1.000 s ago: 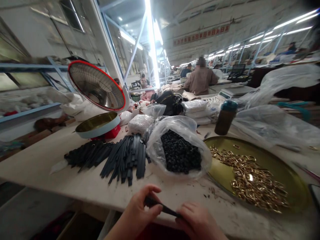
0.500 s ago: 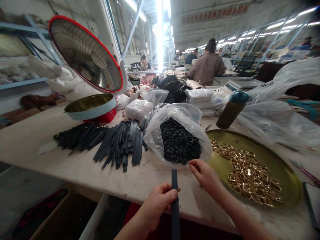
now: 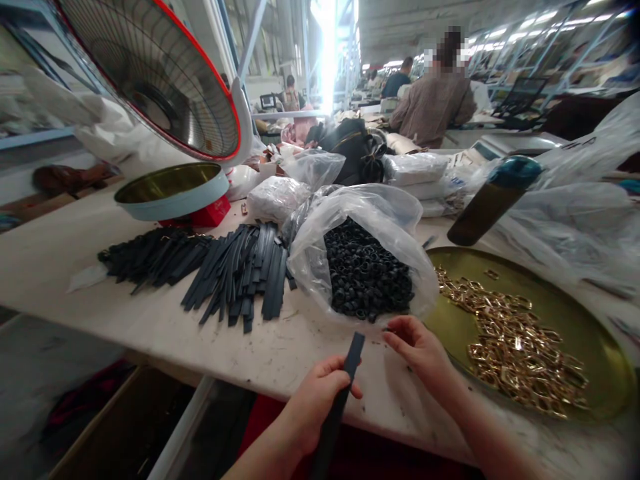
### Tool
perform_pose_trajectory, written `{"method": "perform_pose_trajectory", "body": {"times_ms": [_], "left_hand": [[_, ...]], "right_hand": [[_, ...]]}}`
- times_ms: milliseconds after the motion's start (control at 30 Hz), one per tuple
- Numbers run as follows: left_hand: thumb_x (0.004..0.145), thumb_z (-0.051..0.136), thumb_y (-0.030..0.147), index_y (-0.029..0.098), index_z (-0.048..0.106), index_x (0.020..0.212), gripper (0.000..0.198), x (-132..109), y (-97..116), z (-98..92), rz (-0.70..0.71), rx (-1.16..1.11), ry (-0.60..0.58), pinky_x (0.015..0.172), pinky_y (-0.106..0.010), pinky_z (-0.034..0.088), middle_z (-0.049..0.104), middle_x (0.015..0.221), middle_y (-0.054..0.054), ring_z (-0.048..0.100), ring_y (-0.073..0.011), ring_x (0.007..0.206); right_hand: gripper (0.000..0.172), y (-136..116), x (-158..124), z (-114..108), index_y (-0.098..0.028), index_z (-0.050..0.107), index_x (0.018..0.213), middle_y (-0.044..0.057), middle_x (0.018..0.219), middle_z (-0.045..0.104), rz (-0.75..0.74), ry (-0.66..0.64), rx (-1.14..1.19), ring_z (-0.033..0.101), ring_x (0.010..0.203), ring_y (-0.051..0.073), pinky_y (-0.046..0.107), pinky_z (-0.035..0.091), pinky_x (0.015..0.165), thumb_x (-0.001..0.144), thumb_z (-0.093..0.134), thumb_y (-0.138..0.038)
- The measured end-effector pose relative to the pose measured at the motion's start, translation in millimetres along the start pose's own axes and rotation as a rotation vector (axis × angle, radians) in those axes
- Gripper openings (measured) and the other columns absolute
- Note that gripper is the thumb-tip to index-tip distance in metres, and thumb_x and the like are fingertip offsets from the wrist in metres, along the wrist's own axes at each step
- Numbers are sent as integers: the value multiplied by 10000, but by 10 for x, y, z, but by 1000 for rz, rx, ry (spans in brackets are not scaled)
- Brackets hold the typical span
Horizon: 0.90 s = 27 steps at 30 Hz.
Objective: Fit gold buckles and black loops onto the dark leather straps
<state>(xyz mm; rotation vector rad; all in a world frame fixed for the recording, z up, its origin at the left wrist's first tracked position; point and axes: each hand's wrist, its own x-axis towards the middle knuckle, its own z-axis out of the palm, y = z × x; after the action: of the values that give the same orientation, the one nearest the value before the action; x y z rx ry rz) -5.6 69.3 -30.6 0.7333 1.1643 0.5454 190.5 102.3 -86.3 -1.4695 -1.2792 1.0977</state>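
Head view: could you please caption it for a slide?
Left hand holds a dark strap; right hand at the bag of black rings beside gold buckles.

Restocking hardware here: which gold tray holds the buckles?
The wide flat tray by the right hand, heaped with gold buckles; the blue-rimmed tray under the heater shows none.

Strap (image 3: 353,352) lower end runs off bottom edge; heater (image 3: 150,80) top cropped; right hand (image 3: 420,350) fingertip contents unclear.

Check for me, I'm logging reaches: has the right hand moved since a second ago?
Yes: the right hand went from the strap forward to the bag.
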Motion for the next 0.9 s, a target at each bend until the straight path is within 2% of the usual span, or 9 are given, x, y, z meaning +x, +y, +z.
{"method": "perform_pose_trajectory", "body": {"times_ms": [100, 167, 267, 400, 633, 733, 800, 900], "left_hand": [[718, 455, 224, 126, 607, 1011, 344, -37, -59, 58, 150, 121, -36, 551, -198, 334, 476, 600, 37, 420, -94, 565], [789, 441, 324, 130, 565, 1126, 408, -60, -126, 92, 230, 220, -39, 582, -212, 356, 492, 657, 18, 448, -113, 616], [821, 427, 401, 132, 581, 1118, 430, -95, -230, 125, 295, 351, -6, 557, -216, 350, 510, 696, -3, 447, -123, 626], [820, 413, 316, 128, 608, 1021, 338, -146, -323, 160, 243, 432, -11, 465, -204, 307, 436, 562, 49, 374, -95, 487], [809, 399, 310, 140, 590, 917, 278, -217, -381, 190, 175, 466, 6, 397, -181, 274, 379, 445, 89, 336, -74, 379], [804, 385, 319, 154, 556, 864, 245, -229, -378, 207, 120, 476, 12, 375, -178, 257, 385, 431, 90, 328, -78, 366], [804, 381, 315, 163, 532, 813, 214, -229, -373, 226, 146, 506, 19, 394, -183, 275, 402, 442, 85, 352, -82, 379], [815, 381, 314, 173, 519, 736, 212, -229, -363, 252, 261, 622, 49, 457, -200, 301, 434, 489, 67, 413, -92, 439]], "right_hand": [[393, -39, -243, 27, -186, 541, 911, 2, 775, 558, 156, -30, 245, 513, 689, 153, 275, 403, 652, 647, 685, -439], [335, -36, -393, 39, -182, 554, 812, -17, 713, 542, 236, -63, 372, 489, 641, 127, 258, 394, 637, 641, 708, -425], [332, 15, -562, 43, -180, 507, 657, -46, 611, 504, 338, -104, 560, 451, 562, 96, 223, 374, 567, 614, 743, -410], [330, 65, -692, 46, -170, 510, 626, -51, 583, 509, 412, -145, 665, 448, 528, 76, 194, 369, 521, 607, 765, -379], [315, 21, -804, 24, -159, 610, 694, -22, 609, 582, 501, -90, 761, 534, 575, 86, 203, 474, 598, 579, 786, -393], [281, -17, -845, 19, -161, 617, 675, -17, 652, 606, 516, -65, 802, 558, 602, 86, 207, 493, 632, 569, 800, -347], [269, -44, -866, 32, -167, 611, 666, -24, 651, 603, 518, -52, 831, 561, 592, 84, 211, 494, 629, 564, 804, -324], [324, -68, -883, 59, -189, 631, 801, -29, 696, 609, 509, -39, 869, 565, 585, 86, 237, 491, 646, 560, 805, -317]]}}
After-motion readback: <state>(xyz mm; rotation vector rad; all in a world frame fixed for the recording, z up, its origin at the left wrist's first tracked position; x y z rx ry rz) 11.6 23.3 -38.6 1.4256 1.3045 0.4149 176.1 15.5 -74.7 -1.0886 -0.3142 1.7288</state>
